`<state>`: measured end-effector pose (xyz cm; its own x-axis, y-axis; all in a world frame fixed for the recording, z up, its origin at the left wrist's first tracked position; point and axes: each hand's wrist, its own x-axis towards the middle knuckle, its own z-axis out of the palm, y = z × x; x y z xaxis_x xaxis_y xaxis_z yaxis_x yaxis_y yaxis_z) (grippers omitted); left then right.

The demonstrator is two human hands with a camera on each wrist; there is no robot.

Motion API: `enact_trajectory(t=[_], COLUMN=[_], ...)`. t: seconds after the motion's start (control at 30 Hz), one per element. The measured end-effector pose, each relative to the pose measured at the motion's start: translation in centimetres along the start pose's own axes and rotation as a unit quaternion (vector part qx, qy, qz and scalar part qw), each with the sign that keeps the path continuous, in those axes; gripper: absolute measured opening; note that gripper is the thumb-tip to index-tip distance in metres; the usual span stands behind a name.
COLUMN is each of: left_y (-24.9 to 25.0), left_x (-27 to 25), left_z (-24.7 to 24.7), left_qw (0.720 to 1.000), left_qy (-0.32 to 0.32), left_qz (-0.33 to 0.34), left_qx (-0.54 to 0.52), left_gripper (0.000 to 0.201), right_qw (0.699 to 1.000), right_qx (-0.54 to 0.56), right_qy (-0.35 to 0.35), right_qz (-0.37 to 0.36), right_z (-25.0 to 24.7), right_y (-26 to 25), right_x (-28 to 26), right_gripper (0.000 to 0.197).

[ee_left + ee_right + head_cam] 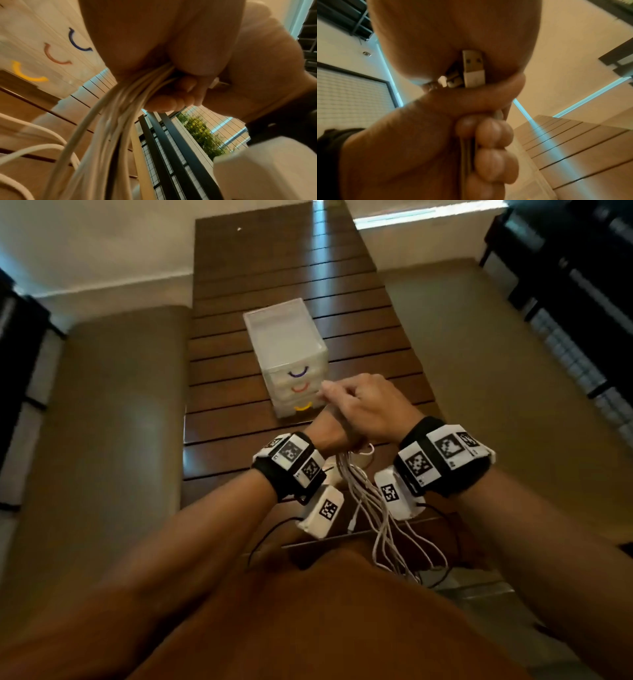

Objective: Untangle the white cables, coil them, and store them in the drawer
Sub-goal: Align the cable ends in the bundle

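We hold the white cables (pixel 363 491) in both grips: our left hand (pixel 329 436) clutches the bundle, our right hand (pixel 370 409) pinches its plugs (pixel 473 69), near the drawer unit (pixel 291 361) on the tabletop (pixel 359 302).

My left hand (pixel 154 44) grips a bundle of white cables (pixel 109 128), my fingertips (pixel 163 104) curled round them where they fan downward. Loose loops lie on the slatted wooden table (pixel 34 115). Behind stands the drawer unit (pixel 51 20), with blue, reddish and yellow handles, all blurred.
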<state>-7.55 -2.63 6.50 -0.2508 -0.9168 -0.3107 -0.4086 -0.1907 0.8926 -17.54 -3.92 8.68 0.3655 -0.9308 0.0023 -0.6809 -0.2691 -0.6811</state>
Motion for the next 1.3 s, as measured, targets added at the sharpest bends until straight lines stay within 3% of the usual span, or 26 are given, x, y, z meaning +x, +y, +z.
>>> enact_trajectory(t=[0.1,0.17,0.23,0.27,0.3,0.37,0.43,0.53,0.6,0.67,0.77,0.83,0.93,1.03,1.13,1.3], left_y=[-2.5,-3.6,-4.7,-5.1,-5.7,-7.6,-8.9,-9.7,-10.0,-10.1,-10.2,-10.4,-10.6,-10.1,-8.8,-6.8], left_x=[-0.5,-1.2,-2.2,-3.1,-4.0,-4.8,-5.4,-6.2,-6.6,-6.7,-6.7,-6.6,-6.3,-5.9,-5.4,-4.0], left_z=[-1.0,-1.4,-2.1,-2.6,-3.2,-4.1,-4.7,-5.1,-5.3,-5.2,-5.0,-4.9,-5.2,-5.0,-4.6,-3.2], left_qw=[1.0,0.998,0.995,0.992,0.991,0.987,0.981,0.968,0.961,0.954,0.944,0.938,0.94,0.944,0.929,0.923], left_qy=[0.005,-0.016,-0.019,-0.013,-0.004,0.002,0.017,0.041,0.048,0.059,0.085,0.106,0.089,0.033,-0.003,0.051], left_qz=[0.021,0.01,0.01,0.001,-0.018,-0.057,-0.073,-0.1,-0.106,-0.109,-0.105,-0.099,-0.085,-0.032,0.022,0.005], left_qx=[-0.018,-0.053,-0.101,-0.123,-0.135,-0.153,-0.182,-0.227,-0.25,-0.275,-0.301,-0.316,-0.318,-0.326,-0.369,-0.382], left_gripper=[0.026,0.015,0.01,0.007,0.013,0.038,0.048,0.045,0.042,0.042,0.051,0.05,0.034,0.033,0.03,0.017], right_qw=[1.0,0.988,0.957,0.953,0.959,0.976,0.952,0.907,0.872,0.856,0.877,0.915,0.959,0.952,0.941,0.915], right_qx=[0.007,0.13,0.257,0.269,0.238,0.056,-0.077,-0.136,-0.225,-0.297,-0.294,-0.204,0.05,0.235,0.283,0.363], right_qy=[-0.007,-0.077,-0.121,-0.126,-0.14,-0.208,-0.294,-0.398,-0.432,-0.416,-0.371,-0.347,-0.278,-0.194,-0.179,-0.15], right_qz=[0.012,0.03,0.052,0.064,0.068,0.033,-0.016,-0.019,-0.041,-0.071,-0.079,-0.039,0.015,0.028,0.043,0.086], right_z=[1.7,2.7,3.5,3.9,4.4,5.5,6.6,7.6,8.6,9.3,9.3,8.1,5.7,4.0,4.1,5.1], right_y=[-0.5,-0.2,0.7,1.6,2.5,4.5,5.7,6.6,8.1,9.9,11.5,11.2,8.5,4.5,2.0,0.4], right_x=[0.5,0.7,0.6,0.3,0.1,-0.3,-1.0,-2.6,-3.6,-4.1,-3.7,-3.4,-2.8,-2.6,-2.7,-3.4], right_gripper=[0.059,0.061,0.049,0.039,0.031,0.021,0.019,0.019,0.026,0.025,0.013,0.012,0.014,0.01,0.006,0.018])
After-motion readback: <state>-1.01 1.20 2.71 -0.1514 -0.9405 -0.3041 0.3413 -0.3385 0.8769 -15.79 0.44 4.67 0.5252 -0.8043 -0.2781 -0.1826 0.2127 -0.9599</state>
